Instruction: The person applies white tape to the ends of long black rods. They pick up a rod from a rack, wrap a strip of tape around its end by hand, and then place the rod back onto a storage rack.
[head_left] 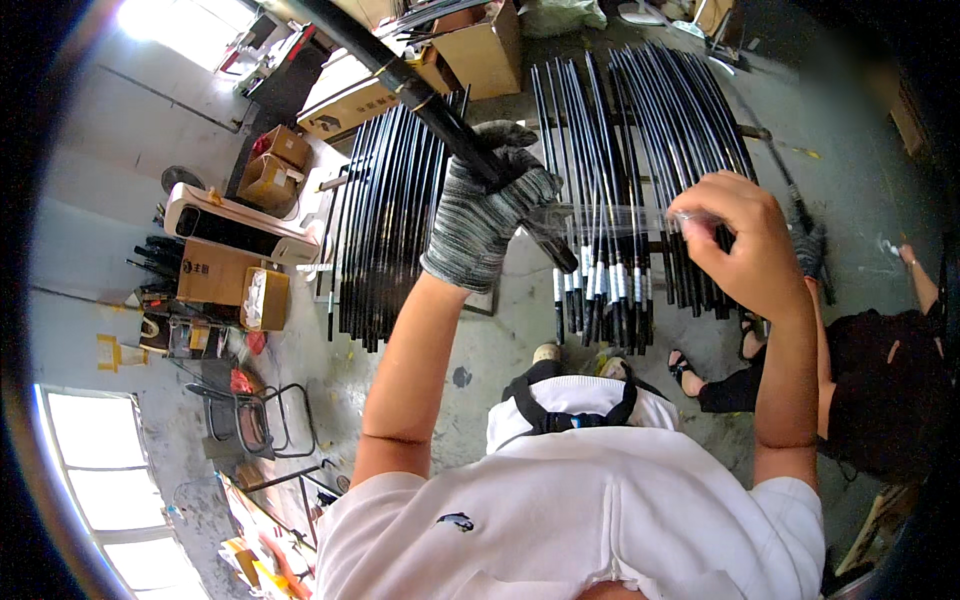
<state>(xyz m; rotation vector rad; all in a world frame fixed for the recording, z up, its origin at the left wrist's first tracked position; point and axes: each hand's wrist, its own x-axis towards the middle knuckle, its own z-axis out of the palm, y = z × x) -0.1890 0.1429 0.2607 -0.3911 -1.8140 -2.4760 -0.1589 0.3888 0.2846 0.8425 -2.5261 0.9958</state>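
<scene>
My left hand [485, 215], in a grey striped knit glove, is closed around a thick glossy black pole [425, 105] with thin gold rings. The pole slants from the upper left down to its lower end just past my fist. My bare right hand [745, 240] is out to the right, thumb and fingertips pinched on the end of a clear plastic strip [615, 218]. The strip stretches level between my two hands; how it meets the pole is hidden by the glove. Below lie several long black poles [600, 160] in rows, some with white bands at the near ends.
Another row of black poles [390, 220] lies to the left on the same rack. At the right a co-worker in dark clothes [880, 370] stands close by, a gloved hand on a pole. Cardboard boxes [480, 55], a white appliance [240, 225] and a black-framed chair [255, 410] stand around.
</scene>
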